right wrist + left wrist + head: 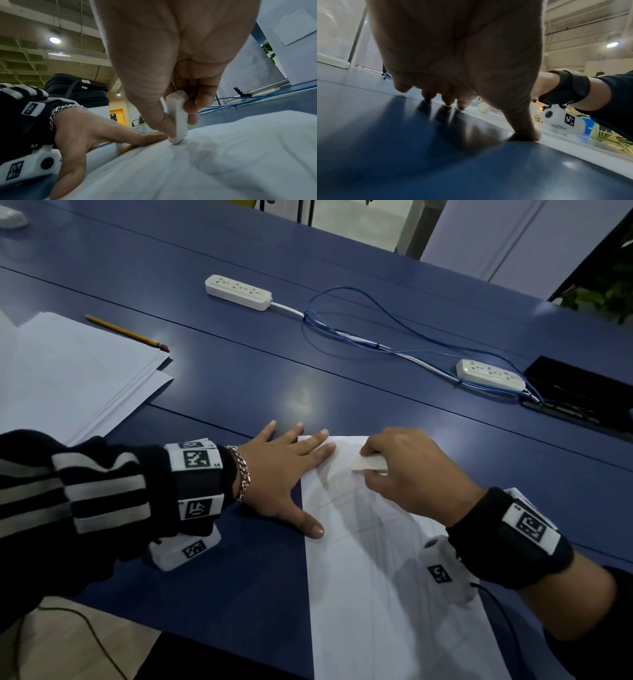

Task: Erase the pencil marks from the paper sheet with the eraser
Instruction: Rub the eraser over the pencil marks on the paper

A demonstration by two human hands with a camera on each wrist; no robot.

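Observation:
A white paper sheet (376, 577) with faint pencil lines lies on the blue table (239, 378), running toward me. My right hand (407, 470) pinches a white eraser (368, 463) between thumb and fingers, and its lower end presses on the sheet near the far edge. In the right wrist view the eraser (178, 119) stands on its end on the paper sheet (223, 162). My left hand (291, 474) lies flat with fingers spread, pressing the sheet's left edge and far corner; its thumb (527, 129) touches the paper's edge.
A stack of white sheets (68, 378) lies at the left with a yellow pencil (126, 333) beside it. Two white power strips (238, 291) (489, 374) joined by blue cables (359, 326) lie across the far table. A black recess (582, 385) sits at the right.

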